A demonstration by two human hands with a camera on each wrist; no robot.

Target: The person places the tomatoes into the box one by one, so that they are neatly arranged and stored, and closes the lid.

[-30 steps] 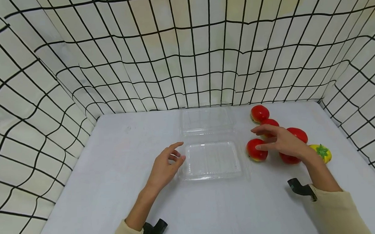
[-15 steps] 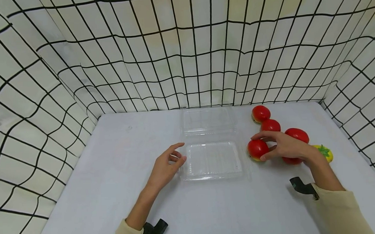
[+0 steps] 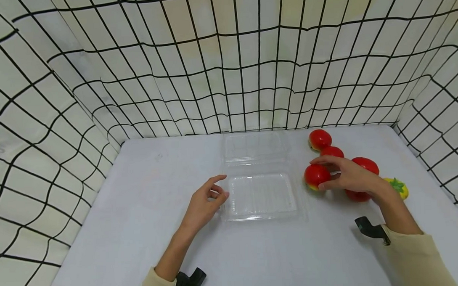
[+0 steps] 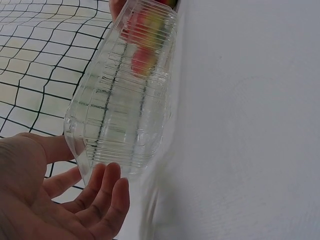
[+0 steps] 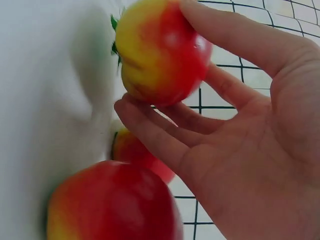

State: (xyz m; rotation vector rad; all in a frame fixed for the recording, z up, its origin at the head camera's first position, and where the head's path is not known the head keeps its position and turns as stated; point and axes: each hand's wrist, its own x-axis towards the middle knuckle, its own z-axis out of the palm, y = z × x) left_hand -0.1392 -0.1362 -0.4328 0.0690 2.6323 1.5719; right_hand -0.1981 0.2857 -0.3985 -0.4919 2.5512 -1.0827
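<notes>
In the head view my right hand (image 3: pixel 345 174) pinches a red and yellow tomato (image 3: pixel 316 176) between thumb and fingers. The right wrist view shows this tomato (image 5: pixel 160 52) with its green calyx turned toward the table and a shadow beneath it. My left hand (image 3: pixel 202 203) is at the left edge of a clear plastic clamshell box (image 3: pixel 263 216), fingers loosely bent and thumb tip at the rim. The box lies open, its lid (image 3: pixel 253 147) folded back. In the left wrist view the fingers (image 4: pixel 117 195) are right at the end wall of the box.
More tomatoes lie around the right hand: one at the back (image 3: pixel 320 139), one before it (image 3: pixel 332 152), and others partly hidden by the hand. A yellow one (image 3: pixel 397 188) shows its green calyx. Black netting (image 3: pixel 256 66) surrounds the white table (image 3: pixel 140 196) at the back and sides.
My right hand has closed its fingers and thumb round the nearest tomato and raised it slightly. The left hand has stayed at the box's edge.
</notes>
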